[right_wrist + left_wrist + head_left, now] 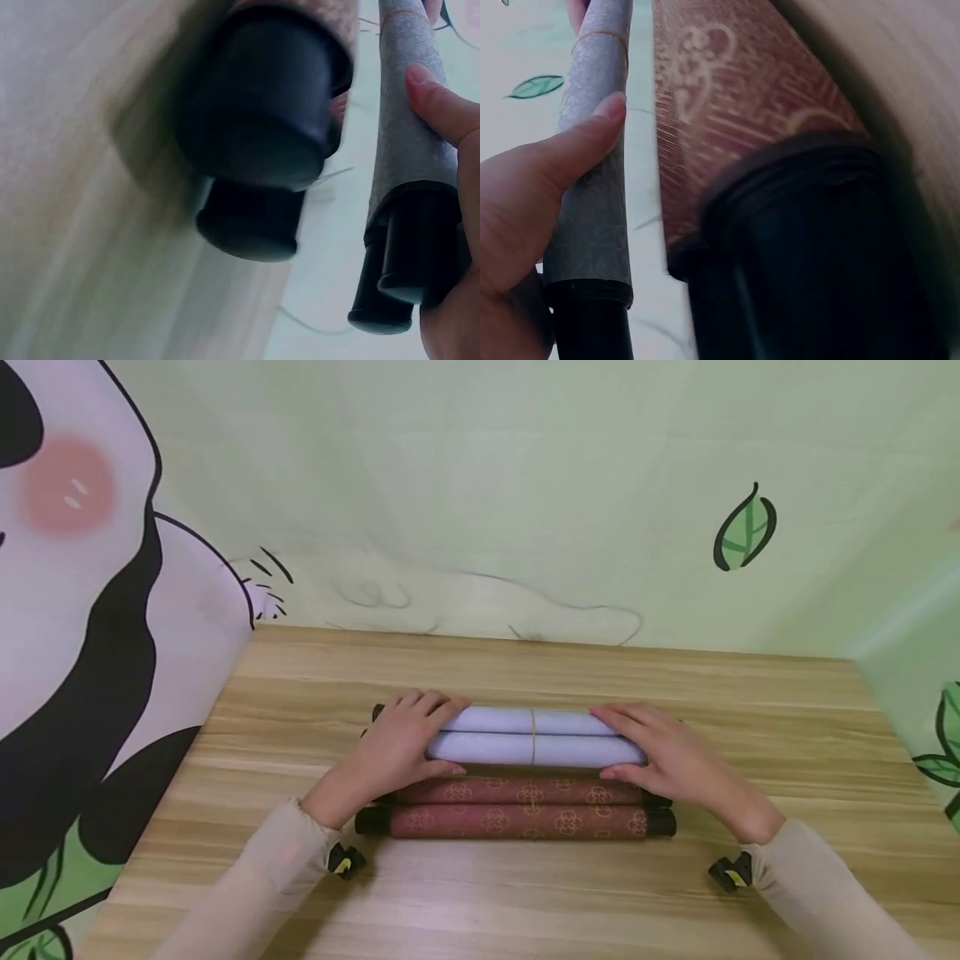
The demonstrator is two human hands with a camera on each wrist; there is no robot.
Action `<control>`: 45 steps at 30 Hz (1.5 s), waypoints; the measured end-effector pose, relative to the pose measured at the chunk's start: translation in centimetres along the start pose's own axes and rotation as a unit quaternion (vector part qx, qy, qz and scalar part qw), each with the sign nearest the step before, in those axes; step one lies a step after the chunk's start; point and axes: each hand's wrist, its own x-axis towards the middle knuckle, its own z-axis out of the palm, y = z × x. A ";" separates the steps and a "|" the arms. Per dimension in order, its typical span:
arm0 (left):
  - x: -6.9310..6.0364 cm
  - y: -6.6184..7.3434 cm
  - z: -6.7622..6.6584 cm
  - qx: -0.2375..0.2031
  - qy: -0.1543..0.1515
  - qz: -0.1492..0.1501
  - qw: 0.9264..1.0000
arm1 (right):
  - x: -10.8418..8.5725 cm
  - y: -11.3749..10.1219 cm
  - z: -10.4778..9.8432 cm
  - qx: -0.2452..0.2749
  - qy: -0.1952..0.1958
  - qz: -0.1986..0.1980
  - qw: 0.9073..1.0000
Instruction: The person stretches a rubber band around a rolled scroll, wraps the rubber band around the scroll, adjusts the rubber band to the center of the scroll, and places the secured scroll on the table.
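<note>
A pair of pale bluish-white patterned scrolls (pixel 487 749), side by side with a thin band round their middle, lies between both hands. My left hand (pixel 397 739) grips their left end, thumb on the near side and fingers over the far side. Their right end is held the same way by my right hand (pixel 670 752). Black end knobs (pixel 409 247) stick out past the right hand in the right wrist view. The pair appears raised off the table. Nearer to me, two dark-red scrolls (pixel 480 821) with gold motifs and black knobs (pixel 817 247) lie parallel, touching neither hand visibly.
Everything is over a wood-grain table (pixel 525 902). Behind it hangs a pale green backdrop (pixel 487 510) with a painted panda (pixel 195 577) at left and leaves. Small black wrist devices (pixel 731 871) hang below the sleeves.
</note>
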 end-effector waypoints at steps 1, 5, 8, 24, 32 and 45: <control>0.0 -0.1 0.2 -0.012 -0.008 0.000 1.000 | 0.0 0.1 0.2 0.003 -0.011 0.006 1.000; -0.1 -0.6 0.9 -0.042 -0.029 -0.003 0.999 | 0.4 0.3 1.0 0.020 -0.045 0.029 0.998; -0.3 -1.0 1.4 -0.054 -0.042 -0.008 0.998 | 0.6 0.5 1.6 0.040 -0.070 0.044 0.996; -0.4 -1.2 1.7 -0.136 -0.118 0.001 0.984 | -0.5 -0.6 2.3 0.068 -0.114 0.079 0.988; 1.1 -1.3 2.9 -0.126 -0.132 0.028 0.983 | -1.5 -1.1 2.2 0.031 -0.134 0.133 0.982; -1.1 -2.8 0.3 -0.096 -0.057 0.006 0.994 | 0.0 -3.3 2.5 -0.053 0.014 0.061 0.997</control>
